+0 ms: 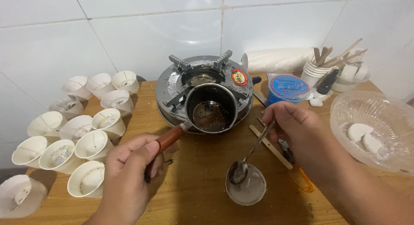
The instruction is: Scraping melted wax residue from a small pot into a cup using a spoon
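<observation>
My left hand (129, 171) is closed around the reddish-brown wooden handle of the small dark metal saucepan (211, 108), which sits on the round silver gas burner (202, 84) with a shallow pool of dark liquid in its bottom. My right hand (297, 130) pinches the stem of a slim metal spoon (243, 162), its bowl resting just over the small round white mould (246, 187) on the wooden table (194, 195), below the pan.

The risk I see is a spill. The spoon's bowl is small and tilted, so a shaky wrist could drip onto the bare wood. The pan handle is held low and at an angle, so a tug could slide the pan off the burner's prongs. The white paper cups (92, 145) crowded at my left stand close to that forearm and could be knocked over.
</observation>
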